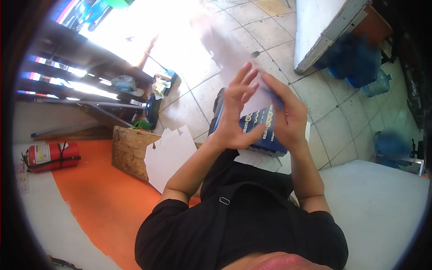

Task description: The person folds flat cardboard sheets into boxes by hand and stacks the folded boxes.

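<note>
My left hand (238,119) is raised in front of my body, its fingers spread and its thumb stretched toward the right; nothing shows in its grasp. Close beside it, my right hand (290,119) has its fingers bent around a blurred area, and what they hold there I cannot make out. A pale, see-through blurred shape (236,58) reaches from between the hands toward the bright doorway; its kind is unclear. Below the hands stands a dark blue printed box (266,141), partly hidden by the left hand and thumb.
A torn white board (168,157) leans by a wooden panel (128,150) at left. A red fire extinguisher (54,156) lies farther left. Blue water bottles (378,85) stand at right, past a white panel (315,33). A white surface (373,202) lies at lower right.
</note>
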The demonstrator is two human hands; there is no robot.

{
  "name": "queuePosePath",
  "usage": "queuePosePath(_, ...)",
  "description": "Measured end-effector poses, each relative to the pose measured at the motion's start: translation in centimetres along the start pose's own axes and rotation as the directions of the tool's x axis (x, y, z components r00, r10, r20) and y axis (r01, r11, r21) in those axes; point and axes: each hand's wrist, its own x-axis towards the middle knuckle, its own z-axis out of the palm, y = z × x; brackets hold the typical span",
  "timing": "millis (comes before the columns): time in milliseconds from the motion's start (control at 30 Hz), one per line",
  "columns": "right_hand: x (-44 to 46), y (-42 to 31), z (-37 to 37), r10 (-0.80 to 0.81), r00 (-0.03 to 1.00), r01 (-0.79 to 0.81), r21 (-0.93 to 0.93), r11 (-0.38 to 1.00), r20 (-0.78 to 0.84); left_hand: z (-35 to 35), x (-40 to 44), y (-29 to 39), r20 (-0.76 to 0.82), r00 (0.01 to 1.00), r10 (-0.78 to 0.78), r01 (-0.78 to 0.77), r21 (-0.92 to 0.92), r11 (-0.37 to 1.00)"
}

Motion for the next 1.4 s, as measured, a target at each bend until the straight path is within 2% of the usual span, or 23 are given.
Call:
queuePosePath(33,0.3,0.7,-0.9,-0.226,0.973,0.232,-0.219,0.948,0.052,0.1,0.3,-0.1,0.004,1.000,0.007,-0.007,-0.009,1.000)
queuePosePath(67,0.6,0.7,-1.6,-0.336,0.930,0.367,-0.385,0.847,0.149,0.0,0.7,-0.3,-0.125,0.985,-0.120,0.039,-0.516,0.856)
queuePosePath(100,0.7,0.6,-2.2,-0.338,0.930,0.367,-0.392,0.843,0.144,-0.2,0.9,-0.3,-0.162,0.941,-0.296,-0.002,-0.880,0.476)
queuePosePath(133,0.6,0.5,-2.8,-0.380,0.897,0.443,-0.484,0.755,0.228,-0.7,2.5,1.4,-0.151,0.847,-0.510,0.114,-0.886,0.450)
queuePosePath(167,0.6,0.5,-3.1,-0.408,0.857,0.515,-0.558,0.651,0.315,-1.3,3.0,1.1,-0.146,0.850,-0.506,0.115,-0.886,0.450)
queuePosePath(233,0.5,0.4,-3.3,-0.411,0.858,0.513,-0.548,0.661,0.307,-2.2,4.2,0.0,-0.022,0.666,-0.745,0.454,-0.781,0.429)
queuePosePath(267,0.5,0.4,-3.4,-0.422,0.878,0.476,-0.508,0.718,0.227,-2.0,4.2,-0.3,-0.040,0.700,-0.713,0.464,-0.734,0.496)
queuePosePath(333,0.4,0.5,-3.4,-0.428,0.892,0.442,-0.466,0.767,0.141,-1.4,4.0,-0.7,-0.016,0.759,-0.651,0.388,-0.791,0.473)
queuePosePath(400,0.1,0.6,-3.0,-0.226,0.948,0.197,-0.147,0.969,-0.223,-0.9,3.6,-1.4,-0.036,0.824,-0.565,0.258,-0.864,0.432)
queuePosePath(433,0.1,0.8,-3.4,-0.226,0.947,0.195,-0.150,0.969,-0.229,-0.9,3.4,-1.6,-0.029,0.825,-0.565,0.263,-0.864,0.429)
queuePosePath(500,0.4,1.2,-4.3,-0.437,0.880,0.329,-0.425,0.843,-0.185,-0.7,3.4,-1.7,-0.112,0.890,-0.442,0.200,-0.775,0.600)
queuePosePath(567,0.3,0.6,-4.6,-0.447,0.887,0.338,-0.495,0.800,-0.115,-0.5,3.9,-1.3,-0.169,0.883,-0.438,0.179,-0.741,0.647)
queuePosePath(700,0.4,-0.1,-4.0,-0.429,0.900,0.384,-0.613,0.690,0.082,0.4,3.4,-0.8,-0.270,0.851,-0.450,0.296,-0.460,0.837)
queuePosePath(833,0.3,-0.1,-3.1,-0.362,0.926,0.370,-0.448,0.814,0.107,1.2,3.2,-0.4,-0.224,0.846,-0.484,0.303,-0.546,0.781)
queuePosePath(900,0.0,0.0,-2.7,-0.324,0.941,0.338,-0.379,0.861,0.102,1.7,3.5,-0.1,-0.175,0.829,-0.531,0.266,-0.712,0.649)
queuePosePath(967,-0.3,0.0,-1.4,0.031,0.991,-0.042,-0.084,0.996,-0.130,2.1,2.9,-1.0,-0.156,0.850,-0.502,0.279,-0.675,0.683)
queuePosePath(1033,-0.4,0.5,-1.4,0.059,0.987,-0.061,-0.012,0.998,-0.151,1.7,2.5,-1.5,-0.084,0.854,-0.514,0.422,-0.467,0.777)
queuePosePath(1100,-0.6,0.7,-3.3,-0.041,0.997,0.051,-0.178,0.983,0.059,0.8,2.2,-1.8,-0.051,0.841,-0.539,0.443,-0.507,0.739)
queuePosePath(1167,-0.1,1.3,-4.9,-0.020,0.982,0.082,-0.333,0.939,0.186,-0.6,1.4,-1.9,0.200,0.846,-0.494,0.529,-0.421,0.737)
queuePosePath(1200,0.4,1.1,-4.1,-0.120,0.993,0.121,-0.083,0.989,0.011,-1.1,1.6,-1.2,0.310,0.801,-0.513,0.592,-0.281,0.755)
queuePosePath(1300,-0.6,1.8,-4.7,-0.082,0.987,0.123,0.327,0.937,-0.137,-1.2,2.7,-0.1,0.497,0.728,-0.472,0.595,-0.116,0.796)
queuePosePath(1367,-1.3,1.6,-5.2,0.061,0.997,-0.039,0.407,0.913,-0.040,-1.6,3.1,-0.4,0.550,0.715,-0.432,0.541,-0.043,0.840)
queuePosePath(1400,-0.9,1.2,-5.6,-0.008,1.000,0.016,0.358,0.933,-0.024,-1.7,3.4,-0.1,0.588,0.666,-0.459,0.546,0.035,0.837)
